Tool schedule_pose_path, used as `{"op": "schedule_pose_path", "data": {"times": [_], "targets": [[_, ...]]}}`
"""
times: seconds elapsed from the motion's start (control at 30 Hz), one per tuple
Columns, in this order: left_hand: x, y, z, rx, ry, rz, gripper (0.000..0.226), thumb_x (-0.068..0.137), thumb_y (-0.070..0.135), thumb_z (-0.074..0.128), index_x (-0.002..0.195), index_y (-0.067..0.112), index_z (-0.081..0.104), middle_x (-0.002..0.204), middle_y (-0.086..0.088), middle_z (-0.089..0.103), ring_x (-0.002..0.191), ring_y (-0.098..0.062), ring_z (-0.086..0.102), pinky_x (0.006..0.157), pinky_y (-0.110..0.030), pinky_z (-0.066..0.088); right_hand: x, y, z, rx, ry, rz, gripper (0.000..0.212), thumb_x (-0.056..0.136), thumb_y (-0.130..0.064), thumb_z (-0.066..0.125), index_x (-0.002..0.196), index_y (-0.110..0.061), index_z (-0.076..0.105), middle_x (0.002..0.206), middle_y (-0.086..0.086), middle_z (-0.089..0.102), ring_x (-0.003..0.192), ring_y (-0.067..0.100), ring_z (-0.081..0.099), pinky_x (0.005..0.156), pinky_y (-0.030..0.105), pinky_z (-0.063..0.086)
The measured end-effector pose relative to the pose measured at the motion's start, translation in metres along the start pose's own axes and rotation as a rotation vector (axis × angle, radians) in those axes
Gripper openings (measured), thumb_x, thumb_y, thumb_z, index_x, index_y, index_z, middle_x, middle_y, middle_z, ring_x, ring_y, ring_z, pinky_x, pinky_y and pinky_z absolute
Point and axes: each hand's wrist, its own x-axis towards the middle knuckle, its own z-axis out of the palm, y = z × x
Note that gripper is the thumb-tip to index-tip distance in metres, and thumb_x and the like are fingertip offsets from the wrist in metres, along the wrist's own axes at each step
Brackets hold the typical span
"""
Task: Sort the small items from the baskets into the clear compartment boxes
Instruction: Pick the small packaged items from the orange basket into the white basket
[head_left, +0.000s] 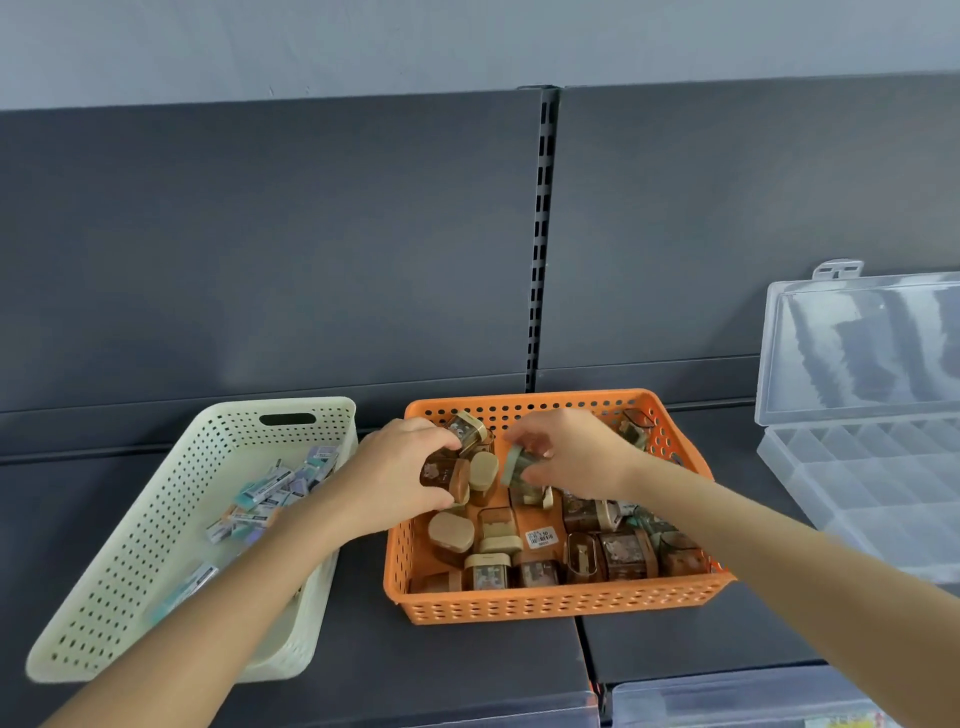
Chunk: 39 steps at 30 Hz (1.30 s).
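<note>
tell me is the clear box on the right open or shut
Open. The clear compartment box has its lid raised against the dark back panel, leaving its divided compartments uncovered.

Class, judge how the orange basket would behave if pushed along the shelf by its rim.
The orange basket probably slides rather than tips: it sits low and wide. Its thin perforated walls may flex slightly. The small brown cases lying loose inside would likely shift.

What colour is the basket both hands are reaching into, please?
The basket is orange, head view.
</note>
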Motion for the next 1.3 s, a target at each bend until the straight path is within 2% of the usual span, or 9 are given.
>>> {"op": "schedule_pose_path", "data": {"times": [0.07,0.2,0.33,0.53,0.7,0.9,1.07,1.2,1.3], "targets": [[-0.002,-0.001,0.001,-0.016,-0.002,0.018,0.056,0.082,0.039,0.070,0.134,0.032,0.049,0.136,0.012,0.045,0.125,-0.006,0.038,0.103,-0.028,0.035,0.004,-0.007,0.012,0.038,-0.025,-0.015,0.042,0.081,-0.016,0.071,0.122,-0.019,0.061,0.104,-0.006,0.063,0.087,0.009,0.056,0.072,0.016,0.045],[-0.005,-0.004,0.001,-0.036,-0.017,0.064,0.053,0.082,0.040,0.070,0.131,0.032,0.052,0.134,0.016,0.044,0.126,-0.002,0.034,0.103,-0.023,0.031,0.011,-0.012,0.027,0.124,-0.072,0.020,0.057,0.082,-0.022,0.073,0.134,-0.020,0.050,0.120,-0.003,0.061,0.094,0.009,0.058,0.076,0.018,0.047],[-0.005,-0.003,0.000,-0.035,-0.034,0.108,0.052,0.082,0.041,0.069,0.131,0.032,0.052,0.134,0.017,0.043,0.126,0.000,0.031,0.105,-0.021,0.028,0.014,-0.008,0.030,0.167,-0.082,0.043,0.062,0.080,-0.025,0.075,0.135,-0.019,0.048,0.118,0.000,0.063,0.101,0.012,0.062,0.087,0.028,0.054],[-0.003,0.004,0.005,-0.021,-0.088,0.219,0.048,0.081,0.042,0.069,0.127,0.034,0.056,0.128,0.018,0.045,0.124,0.001,0.029,0.108,-0.026,0.027,0.007,0.003,0.009,0.129,-0.054,0.000,0.049,0.081,-0.022,0.075,0.126,-0.019,0.059,0.114,-0.007,0.064,0.099,0.006,0.062,0.090,0.026,0.052],[0.000,0.019,0.018,0.156,-0.230,0.415,0.046,0.085,0.048,0.064,0.128,0.036,0.056,0.136,0.014,0.044,0.131,-0.005,0.023,0.112,-0.028,0.012,-0.004,0.016,0.001,0.059,-0.163,-0.017,0.034,0.082,-0.018,0.072,0.115,-0.018,0.065,0.103,-0.010,0.066,0.091,0.002,0.063,0.081,0.015,0.050],[0.008,0.023,0.025,0.238,-0.288,0.489,0.055,0.078,0.057,0.065,0.129,0.040,0.053,0.146,0.007,0.030,0.137,-0.011,0.006,0.112,-0.034,-0.001,-0.021,0.020,0.008,0.099,-0.349,-0.043,0.033,0.082,-0.025,0.073,0.114,-0.021,0.066,0.107,-0.012,0.066,0.095,-0.001,0.061,0.086,0.018,0.051],[0.013,0.024,0.034,0.303,-0.316,0.492,0.056,0.076,0.054,0.068,0.128,0.041,0.051,0.153,0.005,0.018,0.140,-0.014,-0.007,0.112,-0.040,-0.014,-0.027,0.017,0.009,-0.113,-0.463,-0.135,0.043,0.083,-0.034,0.070,0.123,-0.024,0.059,0.122,-0.011,0.058,0.109,0.006,0.052,0.092,0.018,0.042],[0.020,0.022,0.032,0.330,-0.303,0.433,0.055,0.073,0.059,0.068,0.122,0.039,0.056,0.154,0.006,0.017,0.141,-0.017,-0.008,0.112,-0.041,-0.014,-0.025,0.018,0.007,-0.152,-0.415,-0.200,0.032,0.088,-0.025,0.063,0.120,-0.023,0.061,0.120,-0.008,0.060,0.109,0.008,0.053,0.093,0.021,0.042],[0.024,0.019,0.027,0.365,-0.308,0.374,0.053,0.075,0.058,0.067,0.122,0.035,0.057,0.155,0.004,0.016,0.140,-0.015,-0.008,0.112,-0.043,-0.016,-0.022,0.022,0.007,-0.114,-0.342,-0.195,0.027,0.090,-0.022,0.061,0.117,-0.019,0.062,0.116,-0.007,0.064,0.104,0.006,0.057,0.087,0.014,0.043]]}}
